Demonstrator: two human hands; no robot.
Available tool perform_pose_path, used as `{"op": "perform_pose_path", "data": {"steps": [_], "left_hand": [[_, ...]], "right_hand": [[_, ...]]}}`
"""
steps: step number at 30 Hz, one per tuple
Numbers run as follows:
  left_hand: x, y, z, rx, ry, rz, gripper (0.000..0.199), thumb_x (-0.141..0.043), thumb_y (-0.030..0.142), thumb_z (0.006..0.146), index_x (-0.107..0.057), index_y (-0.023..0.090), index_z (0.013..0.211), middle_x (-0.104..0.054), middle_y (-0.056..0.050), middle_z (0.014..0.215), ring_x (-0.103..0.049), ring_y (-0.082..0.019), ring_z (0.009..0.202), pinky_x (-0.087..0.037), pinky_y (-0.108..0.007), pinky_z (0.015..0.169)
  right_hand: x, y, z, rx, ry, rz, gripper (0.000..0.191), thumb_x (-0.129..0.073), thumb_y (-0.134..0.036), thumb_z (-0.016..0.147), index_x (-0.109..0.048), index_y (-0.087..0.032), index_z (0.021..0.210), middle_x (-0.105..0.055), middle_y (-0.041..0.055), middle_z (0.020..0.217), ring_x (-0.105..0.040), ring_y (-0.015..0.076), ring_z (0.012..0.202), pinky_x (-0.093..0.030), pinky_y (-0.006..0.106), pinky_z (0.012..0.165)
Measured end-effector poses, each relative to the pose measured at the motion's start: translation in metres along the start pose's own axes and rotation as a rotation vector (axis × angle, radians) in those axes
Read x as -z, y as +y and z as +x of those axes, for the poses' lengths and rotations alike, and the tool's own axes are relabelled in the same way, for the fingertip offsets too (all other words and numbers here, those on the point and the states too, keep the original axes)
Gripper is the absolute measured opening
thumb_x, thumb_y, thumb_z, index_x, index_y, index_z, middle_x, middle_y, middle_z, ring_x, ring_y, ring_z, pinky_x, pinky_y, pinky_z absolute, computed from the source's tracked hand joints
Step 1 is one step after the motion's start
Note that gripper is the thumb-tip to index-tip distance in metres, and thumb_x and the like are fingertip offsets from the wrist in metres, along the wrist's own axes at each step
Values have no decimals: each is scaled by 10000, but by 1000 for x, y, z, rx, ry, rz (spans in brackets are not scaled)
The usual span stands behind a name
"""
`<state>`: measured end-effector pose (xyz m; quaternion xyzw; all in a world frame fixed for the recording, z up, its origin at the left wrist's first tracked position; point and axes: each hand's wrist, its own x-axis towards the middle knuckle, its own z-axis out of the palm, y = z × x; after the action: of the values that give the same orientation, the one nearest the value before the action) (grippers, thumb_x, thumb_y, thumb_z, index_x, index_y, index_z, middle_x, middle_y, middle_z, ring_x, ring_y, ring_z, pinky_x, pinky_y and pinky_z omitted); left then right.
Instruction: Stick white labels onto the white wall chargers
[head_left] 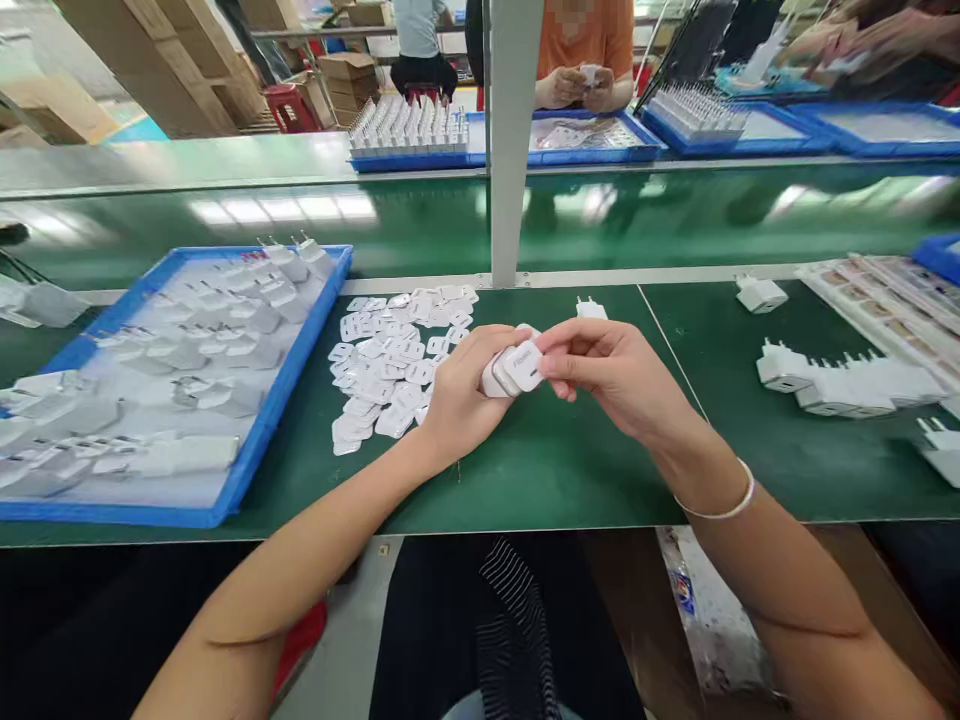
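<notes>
My left hand (463,388) is wrapped round a white plug charger body (495,380) above the green bench. My right hand (619,372) pinches the edge of a small white cover plate (525,366) with grey print, held against the charger's face; whether it is seated there I cannot tell. Left of my hands lies a loose pile of similar white cover plates (386,370). Just beyond my right fingers stands another white charger (591,309), partly hidden, its pins upward.
A blue-rimmed tray (289,385) of several chargers fills the left. At right are a row of chargers (855,388), a single charger (759,294) and a pale slotted tray (885,310). A grey post (511,140) rises ahead; behind it a co-worker in orange (615,45) handles a white part.
</notes>
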<state>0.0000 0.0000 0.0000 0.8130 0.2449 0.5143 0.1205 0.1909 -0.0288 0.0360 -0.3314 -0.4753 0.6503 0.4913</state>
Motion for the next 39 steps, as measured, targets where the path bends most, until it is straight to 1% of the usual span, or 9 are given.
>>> {"op": "perform_pose_path", "data": {"steps": [4, 8, 17, 21, 24, 26, 31, 35, 39], "left_hand": [[-1, 2, -2, 7, -5, 37, 382, -739, 95, 834, -647, 177, 1196, -726, -82, 1142, -678, -179, 1089, -587, -313, 931], [-1, 3, -3, -1, 2, 65, 367, -717, 107, 855, -641, 189, 1203, -717, -79, 1144, -680, -174, 1077, -587, -306, 917], [0, 2, -3, -26, 0, 96, 343, -698, 111, 872, -633, 169, 1205, -713, -93, 1146, -681, -171, 1078, -582, -290, 914], [0, 3, -3, -38, -5, 115, 334, -676, 120, 891, -623, 186, 1214, -710, -86, 1156, -682, -175, 1079, -589, -299, 903], [1, 3, -3, -51, -14, 133, 339, -676, 108, 886, -622, 175, 1214, -704, -92, 1152, -681, -174, 1076, -591, -290, 893], [1, 3, -3, -65, -20, 151, 341, -668, 112, 891, -619, 176, 1223, -701, -96, 1152, -681, -178, 1074, -593, -295, 887], [1, 1, -5, -103, -24, 190, 361, -643, 91, 893, -606, 164, 1244, -698, -105, 1150, -679, -176, 1075, -596, -288, 884], [1, 0, -7, -120, -39, 211, 371, -617, 80, 899, -595, 167, 1259, -696, -110, 1160, -678, -178, 1075, -598, -292, 884], [2, -1, -7, -151, -46, 213, 387, -609, 43, 883, -591, 138, 1258, -687, -126, 1161, -676, -171, 1069, -594, -267, 876]], "right_hand": [[0, 3, 1, -15, 0, 3, 129, -859, -143, 749, -815, -201, 856, -674, -11, 686, -570, 61, 538, -492, 164, 521], [-1, 5, 1, -25, -5, 13, 95, -864, -170, 764, -819, -207, 839, -668, -10, 675, -569, 57, 543, -495, 166, 531], [-2, 5, 2, -20, 13, -13, 122, -878, -202, 749, -802, -185, 843, -661, -9, 682, -564, 66, 541, -485, 191, 528], [-4, 4, 2, -14, 35, -35, 221, -895, -207, 721, -744, -168, 877, -640, -25, 656, -557, 69, 528, -469, 195, 519], [-4, 3, 1, -38, 55, -11, 353, -917, -190, 676, -651, -180, 908, -621, -48, 605, -544, 75, 508, -457, 191, 509], [-4, 3, 2, -58, 57, 2, 409, -924, -183, 655, -600, -183, 904, -620, -52, 592, -533, 74, 497, -442, 184, 496], [-3, 3, 2, -92, 45, -7, 443, -919, -191, 653, -557, -183, 909, -624, -51, 598, -512, 67, 499, -409, 179, 490], [-3, 2, 1, -113, 65, -22, 490, -932, -196, 618, -515, -190, 875, -606, -62, 599, -490, 60, 489, -377, 178, 477], [-4, 2, 1, -125, 77, -29, 505, -929, -195, 617, -491, -195, 868, -575, -79, 572, -488, 61, 490, -358, 174, 476]]}}
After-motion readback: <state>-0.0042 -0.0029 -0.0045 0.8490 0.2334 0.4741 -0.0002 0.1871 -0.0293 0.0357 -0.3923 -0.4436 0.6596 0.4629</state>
